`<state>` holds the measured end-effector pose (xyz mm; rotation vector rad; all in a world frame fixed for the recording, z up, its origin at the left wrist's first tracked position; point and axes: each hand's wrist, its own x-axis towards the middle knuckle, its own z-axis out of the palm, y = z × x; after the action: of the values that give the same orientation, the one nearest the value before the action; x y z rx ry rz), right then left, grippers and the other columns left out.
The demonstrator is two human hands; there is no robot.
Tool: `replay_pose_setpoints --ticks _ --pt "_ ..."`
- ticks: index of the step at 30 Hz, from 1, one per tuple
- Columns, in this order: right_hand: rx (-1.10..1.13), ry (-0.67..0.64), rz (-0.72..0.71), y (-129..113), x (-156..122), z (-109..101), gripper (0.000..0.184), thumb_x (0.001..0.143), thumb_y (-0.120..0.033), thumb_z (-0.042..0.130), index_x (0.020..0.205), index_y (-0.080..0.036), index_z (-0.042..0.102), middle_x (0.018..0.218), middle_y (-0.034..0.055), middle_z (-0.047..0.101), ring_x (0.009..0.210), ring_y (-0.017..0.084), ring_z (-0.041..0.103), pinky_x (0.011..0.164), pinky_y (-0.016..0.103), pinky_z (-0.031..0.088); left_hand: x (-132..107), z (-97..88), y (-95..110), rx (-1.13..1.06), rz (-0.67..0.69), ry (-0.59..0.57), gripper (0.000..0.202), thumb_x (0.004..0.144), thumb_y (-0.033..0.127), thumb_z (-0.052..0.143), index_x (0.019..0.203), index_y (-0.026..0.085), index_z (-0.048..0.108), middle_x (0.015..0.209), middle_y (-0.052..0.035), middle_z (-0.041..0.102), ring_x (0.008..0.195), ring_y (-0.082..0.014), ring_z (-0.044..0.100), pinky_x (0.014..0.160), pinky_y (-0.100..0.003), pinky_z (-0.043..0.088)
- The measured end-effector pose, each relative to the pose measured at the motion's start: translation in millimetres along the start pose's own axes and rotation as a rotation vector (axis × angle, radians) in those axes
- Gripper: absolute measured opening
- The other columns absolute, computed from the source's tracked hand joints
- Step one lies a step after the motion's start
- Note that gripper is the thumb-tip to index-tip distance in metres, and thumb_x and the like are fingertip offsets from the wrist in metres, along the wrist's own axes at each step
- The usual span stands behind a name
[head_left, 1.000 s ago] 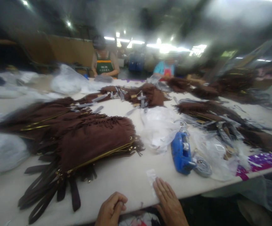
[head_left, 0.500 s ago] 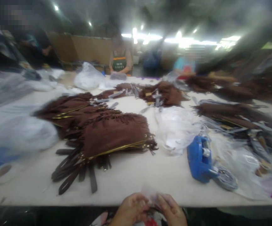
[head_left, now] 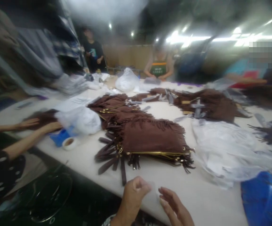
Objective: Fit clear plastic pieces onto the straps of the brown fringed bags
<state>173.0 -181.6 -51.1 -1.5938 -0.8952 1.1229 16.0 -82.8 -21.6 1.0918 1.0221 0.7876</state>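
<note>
At the bottom centre, my left hand (head_left: pixel 133 194) is closed in a pinch on a small clear plastic bag (head_left: pixel 154 196) held over the table's near edge. My right hand (head_left: pixel 174 207) is beside it with fingers stretched out, its tips at the bag's right side. Just beyond lies a stack of brown fringed suede bags (head_left: pixel 150 136) with gold zips and dark straps hanging toward me.
A white table (head_left: pixel 197 194) carries more brown bags (head_left: pixel 206 102), crumpled clear plastic (head_left: pixel 230 150) and a blue tape dispenser (head_left: pixel 263 201) at the right. A co-worker's arms (head_left: pixel 27 135) reach in at the left near a tape roll (head_left: pixel 69 143). Other people stand at the far side.
The view has swung left, so the blue dispenser is now at the right edge. My hands have risen over the table edge, the left still pinching the clear bag, the right now open.
</note>
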Motion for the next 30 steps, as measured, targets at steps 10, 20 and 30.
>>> replay_pose_setpoints --ticks 10,20,30 --pt "0.058 -0.324 0.003 -31 34 70 0.022 0.077 -0.040 0.065 0.078 -0.019 0.062 0.071 -0.0021 0.061 0.067 0.016 0.054 0.061 0.024 0.043 -9 -42.2 23 0.338 0.141 0.142 0.016 0.077 0.026 0.065 0.067 0.018 0.055 0.066 0.0024 0.055 0.066 -0.0152 0.050 0.062 -0.025 0.036" --pt "0.258 -0.433 0.093 -23 37 92 0.032 0.078 -0.049 0.066 0.079 -0.017 0.061 0.064 -0.0034 0.052 0.058 0.011 0.043 0.054 0.022 0.034 -5 -63.8 11 -0.121 -0.110 -0.010 0.029 0.074 0.038 0.071 0.075 0.009 0.068 0.067 -0.0033 0.064 0.060 -0.0144 0.053 0.059 -0.025 0.038" --pt "0.012 -0.412 -0.018 -53 51 79 0.024 0.083 -0.043 0.060 0.076 -0.019 0.060 0.070 -0.0026 0.056 0.069 0.015 0.051 0.066 0.024 0.039 0 -83.0 8 0.063 -0.027 0.126 0.027 0.073 0.035 0.067 0.065 0.017 0.049 0.059 0.0045 0.048 0.055 -0.0114 0.041 0.051 -0.023 0.030"
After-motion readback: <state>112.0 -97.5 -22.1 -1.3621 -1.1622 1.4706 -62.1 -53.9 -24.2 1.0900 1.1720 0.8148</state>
